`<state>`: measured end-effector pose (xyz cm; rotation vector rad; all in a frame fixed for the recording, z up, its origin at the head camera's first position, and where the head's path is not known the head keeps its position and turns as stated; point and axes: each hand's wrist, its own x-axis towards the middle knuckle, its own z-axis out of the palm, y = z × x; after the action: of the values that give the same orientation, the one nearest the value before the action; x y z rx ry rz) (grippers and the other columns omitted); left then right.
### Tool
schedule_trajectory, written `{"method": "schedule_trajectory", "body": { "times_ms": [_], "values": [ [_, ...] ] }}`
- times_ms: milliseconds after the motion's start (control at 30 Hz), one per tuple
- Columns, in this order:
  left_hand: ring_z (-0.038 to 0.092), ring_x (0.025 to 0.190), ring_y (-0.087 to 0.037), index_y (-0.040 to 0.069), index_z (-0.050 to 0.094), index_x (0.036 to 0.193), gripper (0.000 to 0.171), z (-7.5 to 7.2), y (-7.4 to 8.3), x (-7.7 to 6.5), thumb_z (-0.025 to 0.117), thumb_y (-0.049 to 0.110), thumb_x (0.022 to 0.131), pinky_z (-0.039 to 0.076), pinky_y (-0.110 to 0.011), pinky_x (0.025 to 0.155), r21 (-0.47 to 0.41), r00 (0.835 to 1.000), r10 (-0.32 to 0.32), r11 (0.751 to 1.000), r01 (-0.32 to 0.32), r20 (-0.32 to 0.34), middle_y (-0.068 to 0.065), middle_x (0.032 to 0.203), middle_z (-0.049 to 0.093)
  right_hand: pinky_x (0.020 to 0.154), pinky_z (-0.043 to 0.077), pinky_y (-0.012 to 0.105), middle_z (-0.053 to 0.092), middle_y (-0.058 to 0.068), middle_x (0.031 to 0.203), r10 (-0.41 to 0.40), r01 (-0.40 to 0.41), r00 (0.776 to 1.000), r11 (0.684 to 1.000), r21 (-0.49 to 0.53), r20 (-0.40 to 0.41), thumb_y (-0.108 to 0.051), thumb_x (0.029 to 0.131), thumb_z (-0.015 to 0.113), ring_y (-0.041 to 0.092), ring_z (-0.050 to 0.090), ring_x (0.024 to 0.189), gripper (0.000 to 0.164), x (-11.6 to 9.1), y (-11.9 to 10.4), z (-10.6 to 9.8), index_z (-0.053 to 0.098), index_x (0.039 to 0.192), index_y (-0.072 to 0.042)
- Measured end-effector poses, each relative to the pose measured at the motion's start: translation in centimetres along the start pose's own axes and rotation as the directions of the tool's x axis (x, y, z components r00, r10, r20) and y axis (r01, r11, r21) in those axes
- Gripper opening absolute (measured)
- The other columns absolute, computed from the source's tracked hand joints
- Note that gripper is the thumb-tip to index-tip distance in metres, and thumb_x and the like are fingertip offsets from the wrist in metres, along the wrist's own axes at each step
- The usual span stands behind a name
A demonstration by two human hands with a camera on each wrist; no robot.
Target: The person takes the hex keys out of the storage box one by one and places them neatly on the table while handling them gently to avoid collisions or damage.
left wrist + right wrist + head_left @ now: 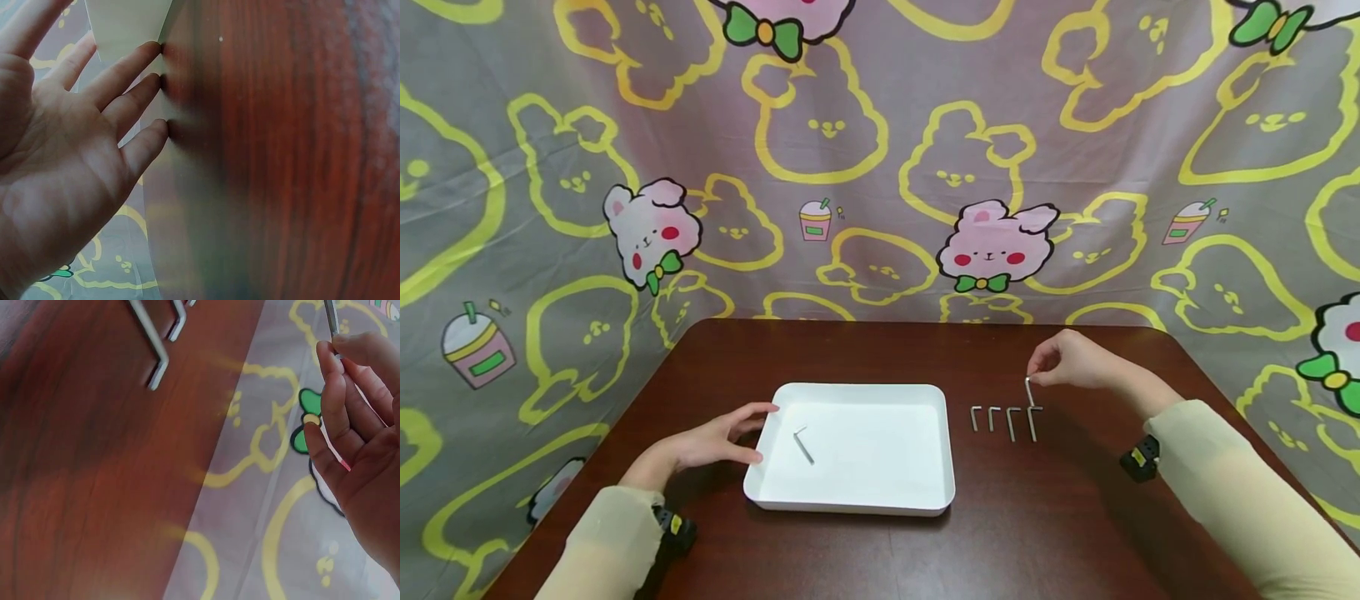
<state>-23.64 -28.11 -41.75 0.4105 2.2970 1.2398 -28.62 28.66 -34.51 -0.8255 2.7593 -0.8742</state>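
My right hand (1075, 360) pinches an L-shaped hex key (1029, 392) between thumb and fingertips, its long arm pointing down over the table. In the right wrist view this hex key (331, 319) shows between thumb and index finger. Below it, several more hex keys (1011, 425) lie in a row, graded in size. My left hand (711, 442) is at the left side of a white tray (865, 505), fingers spread, with index finger and thumb at its rim. Other fingertips (159, 128) reach the tabletop in the left wrist view. One hex key (805, 447) lies inside the tray.
The dark brown wooden table (1000, 533) carries the tray at left of centre and the row of keys to its right. A cartoon-patterned cloth (880, 200) hangs behind and at both sides of the table.
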Motion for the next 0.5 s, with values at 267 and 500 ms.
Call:
{"method": "schedule_trajectory", "body": {
  "times_ms": [267, 500],
  "values": [
    [0.024, 0.139, -0.045, 0.013, 0.03, 0.149, 0.079, -0.1, -0.1, 0.0, 0.075, 0.02, 0.085, 0.023, -0.068, 0.103, -0.011, 1.0, 0.018, 1.0, -0.018, 0.007, -0.023, 0.153, 0.027, 0.061, 0.049, 0.026, 0.068, 0.003, 0.074, 0.043, -0.043, 0.999, 0.998, 0.036, 0.005, -0.006, 0.082, 0.075, 0.011, 0.058, 0.064, 0.004, -1.2, 2.0, 0.3, 0.072, 0.081, -0.004],
    [0.024, 0.139, -0.045, 0.013, 0.03, 0.149, 0.078, -0.1, -0.2, 0.0, 0.075, 0.02, 0.085, 0.023, -0.068, 0.103, -0.011, 1.0, 0.019, 1.0, -0.019, 0.007, -0.023, 0.153, 0.026, 0.061, 0.049, 0.026, 0.069, 0.007, 0.077, 0.043, -0.043, 0.999, 0.997, 0.062, 0.003, -0.005, 0.083, 0.075, 0.01, 0.057, 0.065, 0.005, -1.8, 3.8, 1.3, 0.072, 0.082, -0.001]
  ]
}}
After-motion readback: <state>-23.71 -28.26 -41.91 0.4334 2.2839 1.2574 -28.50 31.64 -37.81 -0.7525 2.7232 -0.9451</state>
